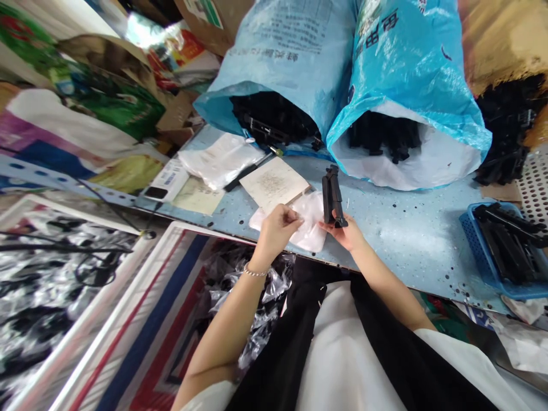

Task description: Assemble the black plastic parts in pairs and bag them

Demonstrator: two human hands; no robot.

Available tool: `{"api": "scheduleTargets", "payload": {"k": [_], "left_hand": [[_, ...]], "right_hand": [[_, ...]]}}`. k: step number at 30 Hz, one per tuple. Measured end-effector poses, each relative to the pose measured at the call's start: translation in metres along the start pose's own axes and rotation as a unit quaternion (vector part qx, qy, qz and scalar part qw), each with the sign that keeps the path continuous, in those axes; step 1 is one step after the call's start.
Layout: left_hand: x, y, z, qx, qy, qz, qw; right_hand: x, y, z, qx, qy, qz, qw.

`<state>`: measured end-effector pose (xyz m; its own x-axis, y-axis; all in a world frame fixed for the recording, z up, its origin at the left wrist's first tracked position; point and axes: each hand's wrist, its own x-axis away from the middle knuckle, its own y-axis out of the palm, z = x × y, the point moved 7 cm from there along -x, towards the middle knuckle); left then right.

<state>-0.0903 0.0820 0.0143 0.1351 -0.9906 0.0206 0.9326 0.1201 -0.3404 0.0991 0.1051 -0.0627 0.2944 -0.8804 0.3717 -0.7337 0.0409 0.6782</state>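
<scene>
My right hand (346, 233) grips the lower end of a long black plastic part (331, 195), held upright over the near edge of the blue table (398, 228). My left hand (276, 228) is closed in a pinch on the edge of a small clear plastic bag (309, 221) that lies on a stack of such bags between the two hands. A silvery bracelet circles my left wrist.
Two big light-blue sacks (299, 57) (406, 74) full of black parts lie open at the back. A blue basket (492, 257) of black parts sits at right. A beige card (274, 182), white bags (220, 160) and a pen lie at left. Crumpled clear bags fill a bin below the table.
</scene>
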Motion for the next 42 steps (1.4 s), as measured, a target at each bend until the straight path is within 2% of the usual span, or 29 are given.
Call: {"api": "scheduleTargets", "payload": {"k": [2,3,6,10,13,16,18,21,23,25,27,30,32,34,36,39,42], "left_hand": [[0.004,-0.009,0.006,-0.014,0.012,0.019,1.0],[0.005,-0.006,0.005,-0.02,0.006,0.007,1.0],[0.004,0.02,-0.007,-0.012,-0.039,-0.054,0.998],[0.002,0.055,-0.019,-0.067,-0.042,-0.048,0.996],[0.002,0.068,-0.018,-0.097,-0.026,-0.066,0.993],[0.006,0.057,-0.006,-0.116,0.005,-0.09,0.989],[0.011,0.041,0.011,-0.159,0.068,-0.098,0.98],[0.022,0.025,0.032,-0.301,0.16,-0.11,0.934],[0.024,0.024,0.034,-0.376,0.172,-0.114,0.903],[0.021,0.028,0.031,-0.369,0.167,-0.118,0.907],[0.017,0.032,0.025,-0.305,0.162,-0.12,0.931],[0.016,0.037,0.017,-0.224,0.154,-0.126,0.954],[0.026,0.042,0.02,-0.207,0.178,-0.127,0.954],[0.045,0.05,0.031,-0.199,0.233,-0.143,0.941],[0.065,0.058,0.041,-0.188,0.281,-0.162,0.927],[0.08,0.058,0.046,-0.175,0.288,-0.16,0.928],[0.078,0.043,0.043,-0.183,0.294,-0.123,0.93]], "right_hand": [[0.002,-0.003,0.001,-0.01,-0.002,0.004,1.0],[0.004,-0.004,0.0,-0.013,-0.003,0.006,1.0],[0.015,-0.005,-0.006,-0.027,-0.003,0.008,1.0],[0.029,-0.002,-0.019,-0.072,-0.009,-0.025,0.997],[0.028,-0.001,-0.022,-0.066,-0.005,-0.028,0.997],[0.018,-0.004,-0.017,-0.038,-0.002,0.006,0.999],[0.012,-0.006,-0.014,-0.03,0.002,0.025,0.999],[0.011,-0.008,-0.014,-0.034,-0.001,0.033,0.999],[0.022,-0.012,-0.019,-0.031,-0.001,0.03,0.999],[0.044,-0.02,-0.018,-0.022,0.041,0.002,0.999],[0.074,-0.027,-0.008,-0.016,0.135,-0.062,0.989],[0.115,-0.033,0.015,-0.02,0.288,-0.166,0.943],[0.121,-0.032,0.029,-0.032,0.327,-0.198,0.923],[0.106,-0.027,0.036,-0.025,0.292,-0.181,0.939],[0.085,-0.021,0.036,0.023,0.212,-0.126,0.969],[0.073,-0.011,0.027,0.108,0.116,-0.062,0.985],[0.084,-0.002,0.024,0.084,0.125,-0.087,0.985]]}}
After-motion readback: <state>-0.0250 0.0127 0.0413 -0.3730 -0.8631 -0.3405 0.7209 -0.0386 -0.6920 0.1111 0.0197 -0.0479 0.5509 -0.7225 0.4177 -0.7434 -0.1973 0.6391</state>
